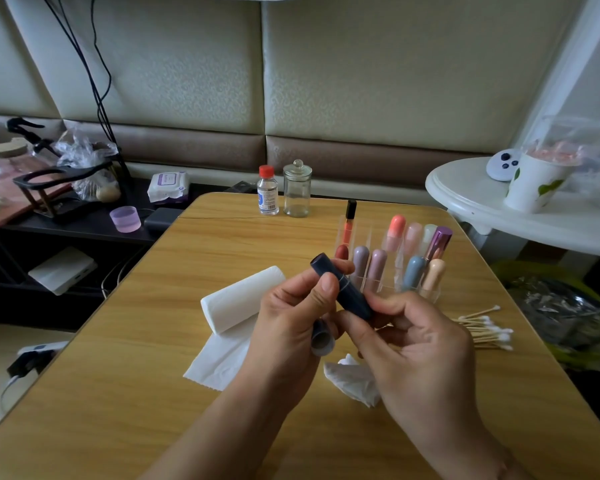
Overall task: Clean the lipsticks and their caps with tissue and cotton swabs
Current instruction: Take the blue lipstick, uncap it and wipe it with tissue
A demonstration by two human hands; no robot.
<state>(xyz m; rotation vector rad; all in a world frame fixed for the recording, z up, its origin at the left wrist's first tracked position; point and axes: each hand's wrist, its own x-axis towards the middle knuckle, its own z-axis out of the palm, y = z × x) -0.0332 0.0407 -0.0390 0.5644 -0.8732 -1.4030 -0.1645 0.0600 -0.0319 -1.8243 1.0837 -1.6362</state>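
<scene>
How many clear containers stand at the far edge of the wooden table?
2: a red-capped bottle on the left and a lidded glass jar just right of it, side by side. Nothing seems hidden behind them.

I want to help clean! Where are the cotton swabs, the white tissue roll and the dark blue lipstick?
wooden-stick cotton swabs [484, 329]: head view, middle of the pile.
white tissue roll [238, 299]: head view, its rolled side.
dark blue lipstick tube [343, 287]: head view, mid-barrel between both hands.
</scene>
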